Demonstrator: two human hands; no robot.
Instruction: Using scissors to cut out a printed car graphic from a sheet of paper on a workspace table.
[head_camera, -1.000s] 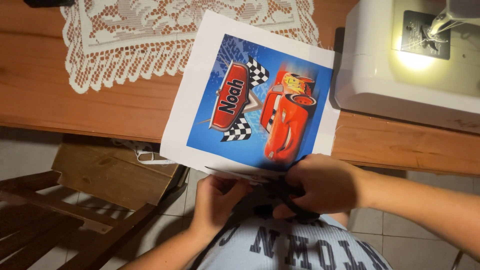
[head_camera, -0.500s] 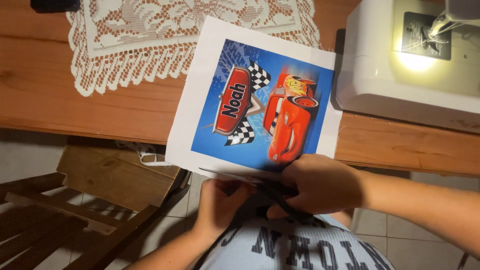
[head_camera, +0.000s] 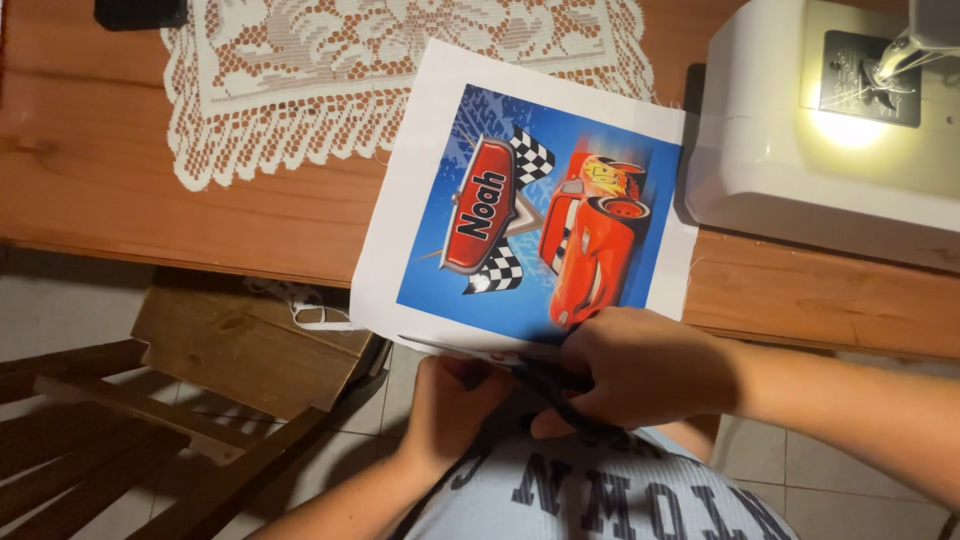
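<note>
Since the earlier frames, the printed sheet (head_camera: 520, 205) had drifted slightly rightward and upward in view, while both hands had stayed bunched at its near edge. It was a white-bordered sheet bearing a blue picture of a red cartoon car, chequered flags and a red nameplate, and it lay tilted over the front edge of the wooden table (head_camera: 90, 180), its lower part hanging past the table edge toward the person.

The right hand (head_camera: 645, 365) was curled at the sheet's lower right corner, fingers folded around the dark handles of what looked like scissors (head_camera: 560, 395); the blades could not be made out. The left hand (head_camera: 460, 400) sat just beside it, below the sheet's bottom edge, fingers curled inward and seemingly pinching the paper's edge from beneath, though the exact grip was hidden.

Behind the sheet, a white lace doily (head_camera: 300, 90) was spread on the table, its corner tucked under the sheet's upper left part. A white sewing machine (head_camera: 800, 170) stood at the right with its lamp lit, just beside the sheet's right edge. A small dark object (head_camera: 140, 12) lay at the table's far edge. Below the table stood a wooden chair (head_camera: 150, 430) on a tiled floor (head_camera: 860, 480).
</note>
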